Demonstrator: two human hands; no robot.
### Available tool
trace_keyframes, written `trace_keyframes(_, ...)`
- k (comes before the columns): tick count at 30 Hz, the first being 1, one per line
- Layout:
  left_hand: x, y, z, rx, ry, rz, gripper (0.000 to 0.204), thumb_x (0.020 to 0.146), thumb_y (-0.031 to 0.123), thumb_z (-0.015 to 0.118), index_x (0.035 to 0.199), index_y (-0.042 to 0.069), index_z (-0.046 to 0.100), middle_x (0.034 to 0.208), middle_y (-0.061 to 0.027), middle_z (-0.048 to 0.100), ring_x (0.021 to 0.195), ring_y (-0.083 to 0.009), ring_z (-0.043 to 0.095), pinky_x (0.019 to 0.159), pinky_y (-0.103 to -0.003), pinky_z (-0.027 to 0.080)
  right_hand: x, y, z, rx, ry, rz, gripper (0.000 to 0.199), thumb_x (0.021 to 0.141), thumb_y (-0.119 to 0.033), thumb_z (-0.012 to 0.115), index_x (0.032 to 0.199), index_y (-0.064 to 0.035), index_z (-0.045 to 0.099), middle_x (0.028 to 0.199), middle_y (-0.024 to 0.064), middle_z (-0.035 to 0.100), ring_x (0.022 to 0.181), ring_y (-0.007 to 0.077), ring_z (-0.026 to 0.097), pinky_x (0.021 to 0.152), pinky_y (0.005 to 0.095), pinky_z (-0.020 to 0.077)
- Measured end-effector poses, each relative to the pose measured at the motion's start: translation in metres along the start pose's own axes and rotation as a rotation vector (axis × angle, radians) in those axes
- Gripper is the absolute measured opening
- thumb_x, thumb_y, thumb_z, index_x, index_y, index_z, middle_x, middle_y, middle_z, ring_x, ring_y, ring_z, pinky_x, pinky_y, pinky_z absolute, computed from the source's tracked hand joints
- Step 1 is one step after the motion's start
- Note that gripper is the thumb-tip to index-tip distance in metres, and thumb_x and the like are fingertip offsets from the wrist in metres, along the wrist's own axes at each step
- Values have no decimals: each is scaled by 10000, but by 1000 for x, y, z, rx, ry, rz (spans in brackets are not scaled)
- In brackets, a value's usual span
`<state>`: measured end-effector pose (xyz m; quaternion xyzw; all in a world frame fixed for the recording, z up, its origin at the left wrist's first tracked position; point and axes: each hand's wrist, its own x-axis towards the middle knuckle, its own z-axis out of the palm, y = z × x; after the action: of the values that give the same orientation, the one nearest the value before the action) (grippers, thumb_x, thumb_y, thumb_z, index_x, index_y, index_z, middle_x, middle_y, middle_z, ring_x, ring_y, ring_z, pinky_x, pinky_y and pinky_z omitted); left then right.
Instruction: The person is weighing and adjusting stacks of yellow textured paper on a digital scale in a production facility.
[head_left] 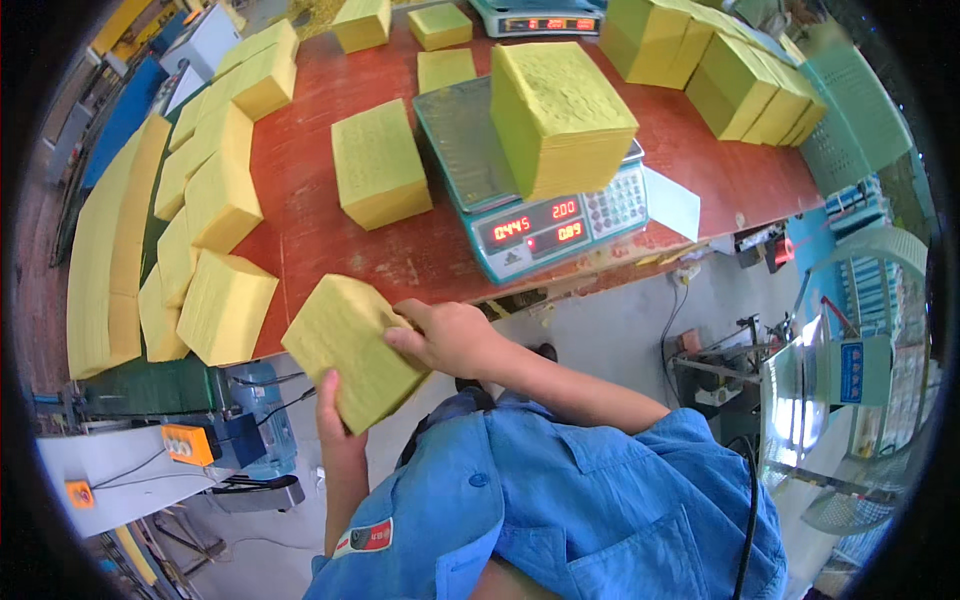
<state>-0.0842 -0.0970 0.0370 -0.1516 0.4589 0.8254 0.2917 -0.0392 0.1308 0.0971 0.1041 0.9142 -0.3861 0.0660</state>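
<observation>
Both my hands hold one thick stack of yellow paper sheets (345, 345) just off the near edge of the red table (300, 190). My left hand (333, 420) supports it from below, thumb on its lower edge. My right hand (450, 335) grips its right side, fingers over the top. Behind it, a digital scale (520, 215) with a red display carries another tall yellow stack (560, 115) on its pan. A further yellow stack (378, 162) stands on the table left of the scale.
Several more yellow stacks line the table's left side (220, 200) and far right (740, 85). Long yellow sheets (105, 260) lie at the far left. A second scale (540, 15) sits at the back. Machinery, cables and an orange switch box (190, 440) are below.
</observation>
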Motion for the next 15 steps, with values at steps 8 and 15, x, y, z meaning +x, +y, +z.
trace_keyframes(8,-65,33,101,126,-410,350,666,925,239,617,1456,21,281,1395,-198,458,1263,-288,491,1002,-420,461,-39,30,-54,870,-50,-119,555,971,-406,537,1276,56,508,1109,211,642,1079,243,605,921,370,470)
trace_keyframes(15,-11,90,274,741,-546,739,484,921,182,561,1351,4,429,1304,-137,541,1160,-224,546,979,-339,446,-47,30,-245,856,343,-179,461,933,-250,602,1277,48,529,978,102,654,843,127,603,676,261,488)
